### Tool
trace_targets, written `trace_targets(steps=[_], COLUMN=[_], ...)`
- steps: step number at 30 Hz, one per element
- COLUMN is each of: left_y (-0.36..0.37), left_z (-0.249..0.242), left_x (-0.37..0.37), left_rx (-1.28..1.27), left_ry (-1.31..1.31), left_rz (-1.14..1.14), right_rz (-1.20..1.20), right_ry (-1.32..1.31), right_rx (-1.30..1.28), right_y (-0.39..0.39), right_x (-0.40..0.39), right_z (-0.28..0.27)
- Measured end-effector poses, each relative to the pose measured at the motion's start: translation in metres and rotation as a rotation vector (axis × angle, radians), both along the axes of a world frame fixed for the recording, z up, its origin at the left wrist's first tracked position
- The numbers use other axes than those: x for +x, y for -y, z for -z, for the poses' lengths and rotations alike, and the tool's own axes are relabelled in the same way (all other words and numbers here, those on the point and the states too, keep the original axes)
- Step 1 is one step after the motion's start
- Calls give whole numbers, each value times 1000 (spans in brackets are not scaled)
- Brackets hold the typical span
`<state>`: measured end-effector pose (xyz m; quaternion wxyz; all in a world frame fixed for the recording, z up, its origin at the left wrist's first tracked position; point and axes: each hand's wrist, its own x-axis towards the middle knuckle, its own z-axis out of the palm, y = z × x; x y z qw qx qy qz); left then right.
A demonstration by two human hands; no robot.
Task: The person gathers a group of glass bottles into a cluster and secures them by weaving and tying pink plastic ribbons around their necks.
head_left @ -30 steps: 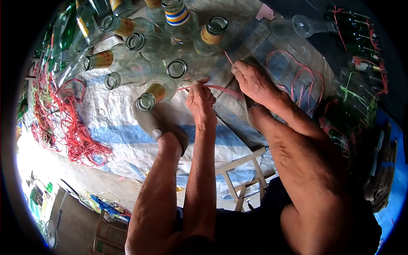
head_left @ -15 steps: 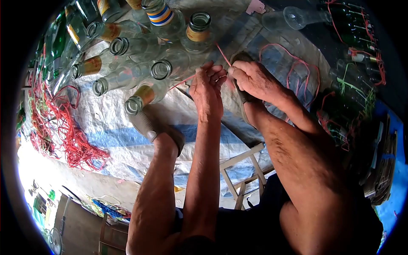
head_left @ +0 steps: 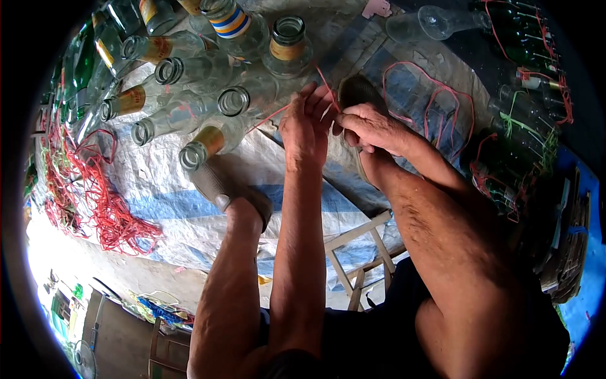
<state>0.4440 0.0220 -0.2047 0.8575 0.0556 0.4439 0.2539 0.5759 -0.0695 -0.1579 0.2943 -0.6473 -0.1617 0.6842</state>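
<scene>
A thin red plastic string point(head_left: 325, 79) runs around the group of clear glass bottles point(head_left: 234, 101). My right hand point(head_left: 372, 129) pinches it between thumb and fingers. Close beside it, my left hand point(head_left: 304, 129) has its palm turned up and its fingers partly curled. Another stretch of the string reaches that thumb from the lower left, where the exact grip is partly hidden. The nearest bottles are one with a yellow label point(head_left: 211, 140) and an upright one with a yellow neck band point(head_left: 288, 47).
Tangled red string point(head_left: 117, 208) lies on the left of the white-and-blue sheet point(head_left: 164, 174). Loose red string point(head_left: 435, 95) curls at the right. Tied green bottles point(head_left: 521, 38) stand far right, near two clear bottles point(head_left: 442, 24). My shoes point(head_left: 218, 183) rest on the sheet.
My right hand has moved slightly down and left, closer to my left hand. The left fingers have straightened somewhat, and the string now passes between the hands.
</scene>
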Motion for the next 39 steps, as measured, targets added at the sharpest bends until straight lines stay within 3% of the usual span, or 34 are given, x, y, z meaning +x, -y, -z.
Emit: trace_targets(steps=[8, 11, 16, 18, 22, 24, 30, 34, 39], left_y=[2, 0, -5, -5, -11, -13, -11, -7, 3], left_z=[11, 10, 7, 9, 14, 15, 18, 16, 16], left_x=[-1, 3, 7, 10, 9, 7, 13, 14, 17], left_rx=[20, 9, 31, 38, 15, -21, -3, 20, 13], left_ry=[0, -16, -47, -76, -49, 22, -32, -18, 3], left_rz=[127, 87, 135, 127, 133, 163, 137, 106, 50], right_rz=[-11, 105, 457, 483, 409, 504, 596, 423, 330], right_ry=[-75, -104, -464, -419, -216, -162, -32, 271, 372], right_rx=[-47, -134, -9, -109, -22, -18, 211, 342, 153], right_y=[7, 1, -1, -7, -26, -34, -32, -30, -31], right_x=[0, -2, 2, 0, -3, -6, -7, -4, 2], right_z=[16, 8, 23, 26, 25, 25, 38, 44, 16])
